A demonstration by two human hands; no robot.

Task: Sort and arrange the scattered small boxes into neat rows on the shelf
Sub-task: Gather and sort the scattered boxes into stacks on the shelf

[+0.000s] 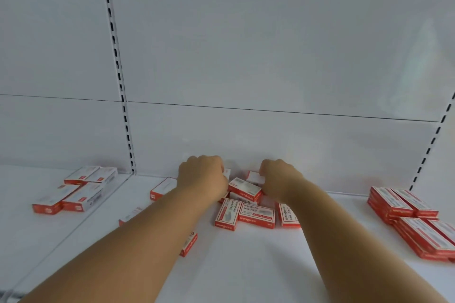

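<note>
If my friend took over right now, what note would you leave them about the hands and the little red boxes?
Left hand and right hand: both reach into the loose pile at the back of the shelf, fingers curled around boxes there; the exact grip is hidden.
Done: neat stacks on the right.
Left: the middle pile, the stray boxes near the left forearm, and the group on the left shelf section.
</note>
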